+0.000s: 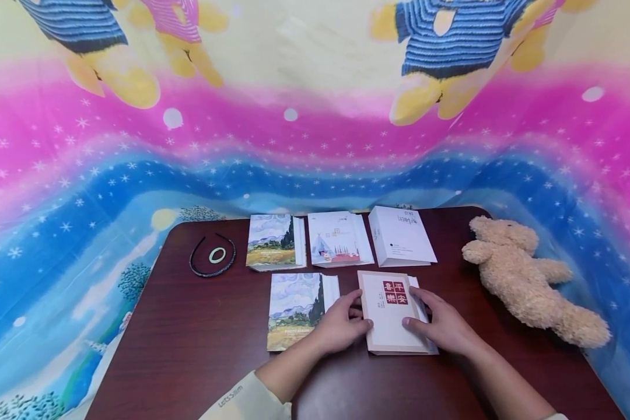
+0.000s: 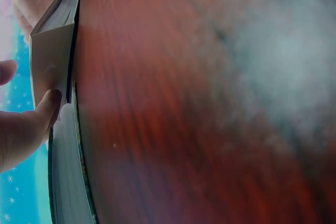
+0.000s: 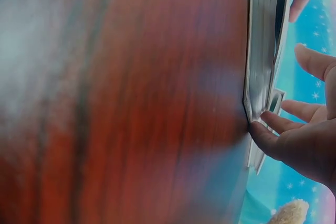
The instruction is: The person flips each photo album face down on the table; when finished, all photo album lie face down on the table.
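A photo album with a pale cover and red square characters (image 1: 389,326) lies flat near the front of the table. My left hand (image 1: 345,324) touches its spine side, a fingertip against the spine (image 2: 50,59) in the left wrist view. On the opposite side my right hand (image 1: 443,321) has its fingertips at the page edges (image 3: 261,51), the fingers fairly straight; in the right wrist view its thumb stands off the cover. Just left of this album, partly behind my left hand, lies an album with a landscape painting cover (image 1: 294,306).
A back row holds another landscape album (image 1: 270,242), a tent-picture album (image 1: 332,239) and a white album (image 1: 401,236). At left lie a black headband (image 1: 213,273) and a pale ring (image 1: 217,255). A teddy bear (image 1: 525,280) lies along the right edge of the table (image 1: 205,338).
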`<state>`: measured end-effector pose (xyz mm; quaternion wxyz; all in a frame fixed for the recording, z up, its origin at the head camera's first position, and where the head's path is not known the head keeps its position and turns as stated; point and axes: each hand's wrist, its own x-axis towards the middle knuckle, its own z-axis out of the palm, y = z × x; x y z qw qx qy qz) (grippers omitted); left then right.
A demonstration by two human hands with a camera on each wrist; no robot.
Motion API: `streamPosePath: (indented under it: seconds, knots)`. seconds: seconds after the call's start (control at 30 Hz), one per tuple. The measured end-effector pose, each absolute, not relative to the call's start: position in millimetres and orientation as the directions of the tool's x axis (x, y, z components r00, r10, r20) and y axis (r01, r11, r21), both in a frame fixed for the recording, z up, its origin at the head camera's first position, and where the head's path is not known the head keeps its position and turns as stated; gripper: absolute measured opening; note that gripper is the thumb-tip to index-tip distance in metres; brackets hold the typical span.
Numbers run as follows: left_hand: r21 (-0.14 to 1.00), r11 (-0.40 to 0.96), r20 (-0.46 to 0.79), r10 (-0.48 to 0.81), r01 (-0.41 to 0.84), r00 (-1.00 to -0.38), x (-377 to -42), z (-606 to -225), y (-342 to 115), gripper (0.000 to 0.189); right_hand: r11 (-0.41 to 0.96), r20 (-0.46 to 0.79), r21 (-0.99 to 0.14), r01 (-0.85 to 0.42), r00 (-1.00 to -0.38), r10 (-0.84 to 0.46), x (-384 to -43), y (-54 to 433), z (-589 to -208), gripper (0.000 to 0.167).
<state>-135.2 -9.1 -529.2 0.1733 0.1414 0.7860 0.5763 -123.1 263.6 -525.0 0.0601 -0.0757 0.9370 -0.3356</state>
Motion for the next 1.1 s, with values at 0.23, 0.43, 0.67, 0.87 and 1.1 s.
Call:
streamPosePath:
  seconds: [0.23,0.43,0.67,0.87,1.1]
  knots:
    - [0.958,0.287,-0.114,0.423,0.014,-0.899,-132.1,-527.3,-7.2,0.076,0.76,-0.068,-0.642,-0.095,-0.981,-0.18,-122.8,262.3,-525.3,0.082]
    - [0.967,0.252,-0.083,0.435,0.033,-0.896,-129.8,-523.6,-5.1,0.077,0.756,-0.04,-0.645,-0.111,-0.983,-0.179,-122.6,260.6,-529.4,0.083]
    - [0.978,0.204,-0.051,0.435,0.043,-0.899,-129.0,-519.8,-4.4,0.077,0.753,-0.024,-0.646,-0.125,-0.983,-0.184,-120.6,257.7,-528.1,0.08]
    - [0.982,0.178,-0.028,0.432,0.055,-0.901,-128.7,-515.6,-6.4,0.075,0.735,-0.044,-0.666,-0.123,-0.978,-0.204,-120.2,256.5,-523.1,0.078]
    - [0.982,0.159,0.028,0.422,0.104,-0.906,-130.1,-513.6,-8.2,0.073,0.699,-0.027,-0.696,-0.163,-0.967,-0.252,-121.2,254.9,-519.6,0.074]
